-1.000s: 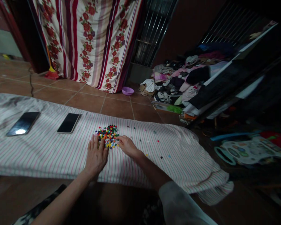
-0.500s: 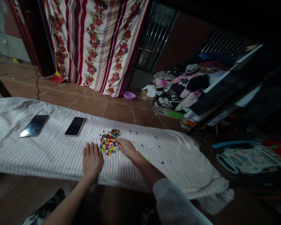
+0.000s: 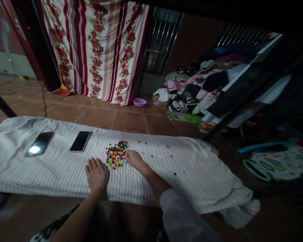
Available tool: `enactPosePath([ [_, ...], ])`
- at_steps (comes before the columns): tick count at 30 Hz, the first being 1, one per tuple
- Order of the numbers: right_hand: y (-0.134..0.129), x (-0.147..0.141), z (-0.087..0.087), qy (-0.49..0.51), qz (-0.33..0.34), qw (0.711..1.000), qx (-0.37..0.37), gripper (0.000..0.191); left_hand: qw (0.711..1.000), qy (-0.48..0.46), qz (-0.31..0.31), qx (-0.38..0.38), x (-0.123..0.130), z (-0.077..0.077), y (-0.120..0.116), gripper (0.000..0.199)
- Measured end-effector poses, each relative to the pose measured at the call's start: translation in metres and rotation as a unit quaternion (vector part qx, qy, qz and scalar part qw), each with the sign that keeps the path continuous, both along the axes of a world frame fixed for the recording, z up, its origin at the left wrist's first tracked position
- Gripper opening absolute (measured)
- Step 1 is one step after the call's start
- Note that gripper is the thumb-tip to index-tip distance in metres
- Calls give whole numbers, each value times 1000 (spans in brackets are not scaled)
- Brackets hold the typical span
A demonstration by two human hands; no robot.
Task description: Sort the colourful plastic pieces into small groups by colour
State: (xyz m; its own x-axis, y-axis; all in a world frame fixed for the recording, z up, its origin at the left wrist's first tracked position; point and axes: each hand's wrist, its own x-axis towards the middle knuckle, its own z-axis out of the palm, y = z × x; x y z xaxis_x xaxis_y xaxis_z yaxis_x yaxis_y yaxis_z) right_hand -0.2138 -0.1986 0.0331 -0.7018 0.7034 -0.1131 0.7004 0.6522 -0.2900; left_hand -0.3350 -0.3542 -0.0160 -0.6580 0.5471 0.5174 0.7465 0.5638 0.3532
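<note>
1 pile of colourful bits [image 3: 116,156] by the right hand [image 3: 134,158] points lengthwise away.

likely a home: curtain [image 3: 99,53], clothes [image 3: 195,84]

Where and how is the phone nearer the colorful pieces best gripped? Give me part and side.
Pinch the phone by its two long edges, reaching from above and the near side, probably with the left hand. It lies flat, screen up, on the striped cloth; its narrow width should suit a pinch.
</note>
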Motion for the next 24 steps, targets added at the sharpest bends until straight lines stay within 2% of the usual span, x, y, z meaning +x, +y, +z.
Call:
enactPosePath([
  [4,0,-1,-3,-5,4,1000,2,23,999,30,7,-20,1,2,0,50],
  [7,1,-2,-2,-17,21,1000,-9,27,996,26,28,-80,3,5,1,49],
  [10,-1,-1,2,-28,26,999,-16,30,988,13,53,-144,5,8,3,49],
  [15,-6,4,9,-12,6,1000,-10,27,981,17,57,-183,6,11,3,49],
  [20,-7,9,8,55,-13,998,-11,20,980,26,54,-191,6,15,2,47],
  [24,-3,10,-4,145,-27,987,-58,13,980,27,56,-189,7,16,3,47],
])
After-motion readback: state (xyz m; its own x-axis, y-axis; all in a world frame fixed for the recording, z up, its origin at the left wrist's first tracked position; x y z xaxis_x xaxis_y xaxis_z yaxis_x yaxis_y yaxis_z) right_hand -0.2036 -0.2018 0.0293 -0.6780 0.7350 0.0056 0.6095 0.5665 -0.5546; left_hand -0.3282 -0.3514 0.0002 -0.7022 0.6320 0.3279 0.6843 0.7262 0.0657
